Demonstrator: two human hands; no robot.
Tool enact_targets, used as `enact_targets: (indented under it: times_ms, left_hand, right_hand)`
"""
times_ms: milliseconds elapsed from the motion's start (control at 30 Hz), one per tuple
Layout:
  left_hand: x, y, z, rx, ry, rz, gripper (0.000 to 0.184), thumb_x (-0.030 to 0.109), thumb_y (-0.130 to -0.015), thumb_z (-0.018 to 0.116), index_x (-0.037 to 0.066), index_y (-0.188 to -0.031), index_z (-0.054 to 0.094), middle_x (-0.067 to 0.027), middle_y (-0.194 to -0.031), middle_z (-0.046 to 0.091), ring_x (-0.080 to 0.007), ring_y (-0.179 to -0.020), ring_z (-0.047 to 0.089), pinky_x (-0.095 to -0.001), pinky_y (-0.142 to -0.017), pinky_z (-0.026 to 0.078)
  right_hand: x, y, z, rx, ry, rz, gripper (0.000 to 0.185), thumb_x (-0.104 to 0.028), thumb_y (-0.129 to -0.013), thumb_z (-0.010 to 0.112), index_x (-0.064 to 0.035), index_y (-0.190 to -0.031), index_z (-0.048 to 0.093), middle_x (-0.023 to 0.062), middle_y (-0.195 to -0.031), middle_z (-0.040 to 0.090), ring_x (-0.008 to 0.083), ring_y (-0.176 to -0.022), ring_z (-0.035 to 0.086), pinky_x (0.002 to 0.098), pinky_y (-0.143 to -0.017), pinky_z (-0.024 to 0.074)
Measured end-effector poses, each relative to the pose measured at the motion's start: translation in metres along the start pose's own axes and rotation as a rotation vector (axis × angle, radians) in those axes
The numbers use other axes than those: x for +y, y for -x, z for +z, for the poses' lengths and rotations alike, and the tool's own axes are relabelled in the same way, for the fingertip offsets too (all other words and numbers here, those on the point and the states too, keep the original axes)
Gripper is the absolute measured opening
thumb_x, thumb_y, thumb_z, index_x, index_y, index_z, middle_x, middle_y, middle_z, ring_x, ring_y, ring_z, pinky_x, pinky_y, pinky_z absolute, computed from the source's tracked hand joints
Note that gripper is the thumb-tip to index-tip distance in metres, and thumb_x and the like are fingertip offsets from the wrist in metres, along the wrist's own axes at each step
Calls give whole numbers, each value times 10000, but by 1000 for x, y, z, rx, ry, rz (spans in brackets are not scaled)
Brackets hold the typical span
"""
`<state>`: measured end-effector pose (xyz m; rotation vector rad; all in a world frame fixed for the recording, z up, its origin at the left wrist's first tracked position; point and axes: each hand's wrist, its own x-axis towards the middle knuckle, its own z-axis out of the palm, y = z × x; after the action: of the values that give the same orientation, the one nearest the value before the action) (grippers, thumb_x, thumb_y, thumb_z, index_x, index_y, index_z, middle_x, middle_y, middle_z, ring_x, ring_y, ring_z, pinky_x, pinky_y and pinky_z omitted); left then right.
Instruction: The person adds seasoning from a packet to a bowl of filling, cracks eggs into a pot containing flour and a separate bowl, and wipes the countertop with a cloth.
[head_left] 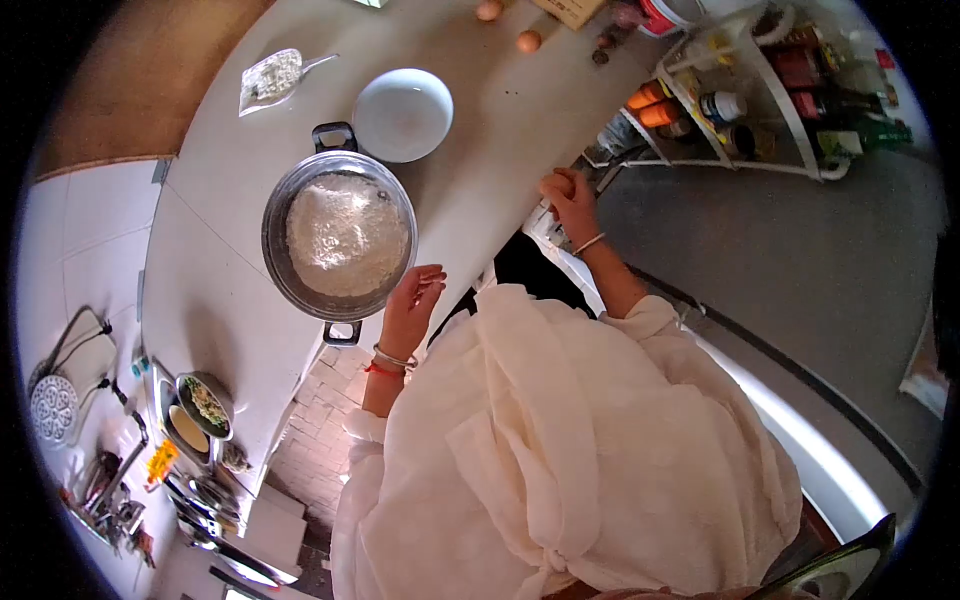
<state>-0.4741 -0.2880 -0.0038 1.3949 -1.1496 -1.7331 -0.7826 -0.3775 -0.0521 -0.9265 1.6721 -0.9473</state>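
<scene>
A two-handled metal pot (276, 262) stands on the counter with a heap of white flour (345, 232) in it. Beside the pot's lower right rim is my left hand (413, 305), its fingers loosely bent and nothing visible in them. My right hand (577, 212) is at the counter's edge, fingers curled round a rounded brown thing that looks like an egg (553, 185). Just above the pot sits a white bowl (403, 115) with nothing visible inside. A clear scoop (271, 80) with white flour lies farther left.
Two brown eggs (529, 41) rest at the counter's far side near a cardboard box (572, 8) and a red-and-white tub (668, 14). A rack of bottles (740, 105) stands at the right. At lower left, a pan of chopped food (207, 403) sits by several utensils.
</scene>
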Motion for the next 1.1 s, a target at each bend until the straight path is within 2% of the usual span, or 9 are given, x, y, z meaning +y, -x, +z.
enact_targets:
  times_ms: [133,233,333,367,467,600,800,900,1100]
  left_hand:
    - [15,-9,8,-18,-52,50,215,69,-919,562,-16,-1115,581,-109,-1008,665,-154,-926,639,-281,-823,511]
    - [26,-14,17,-21,-87,72,205,66,-911,571,-13,-1100,588,-103,-995,672,-146,-902,642,-270,-798,510]
    - [22,-20,16,-105,-158,63,225,37,-919,541,-35,-1131,558,-121,-1055,640,-180,-966,629,-305,-862,508]
    - [27,-20,19,-102,-156,49,227,38,-918,541,-33,-1132,561,-123,-1066,638,-182,-961,630,-304,-863,510]
    - [23,-23,18,-91,-145,72,233,41,-917,545,-31,-1138,563,-122,-1065,641,-182,-956,630,-301,-862,510]
    - [23,-24,18,-36,-135,77,228,57,-917,553,-31,-1127,573,-120,-1042,652,-180,-953,630,-303,-858,513]
    - [21,-23,20,39,-144,94,215,104,-906,579,-3,-1092,600,-91,-983,682,-138,-870,639,-269,-759,504]
    - [21,-22,21,36,-179,51,204,78,-918,565,-32,-1089,588,-113,-1010,662,-169,-902,648,-293,-819,524]
    - [21,-18,27,80,-188,89,209,83,-921,566,-19,-1103,583,-112,-1009,665,-165,-905,649,-289,-813,519]
  right_hand:
    - [29,0,-4,197,87,-232,369,-239,-819,704,15,-1031,540,59,-866,599,166,-742,585,299,-715,493]
    - [22,-1,-4,127,116,-101,326,-299,-854,658,-8,-968,564,48,-818,597,164,-699,595,296,-665,506]
    - [-8,7,4,-19,-537,101,318,-367,-883,605,-51,-879,567,35,-743,578,155,-635,596,289,-565,505]
    - [-13,5,14,63,-615,127,324,-395,-897,581,-92,-792,536,15,-677,533,136,-516,548,272,-436,445]
    - [-20,3,11,-47,-610,65,327,-407,-899,579,-102,-798,520,11,-650,515,125,-474,502,255,-398,395]
    - [-16,-4,0,0,-239,58,307,-342,-885,618,-47,-836,545,18,-681,542,138,-534,534,292,-476,450]
    - [2,-20,-3,81,431,-444,386,-301,-848,656,-27,-1083,518,162,-967,644,317,-889,631,390,-769,509]
    - [-22,-8,1,40,586,-240,438,-274,-827,678,-43,-1145,483,192,-1040,601,349,-955,596,408,-790,501]
    - [-6,-24,2,59,814,-755,467,-217,-786,716,-69,-1158,475,154,-999,538,358,-907,581,420,-743,516]
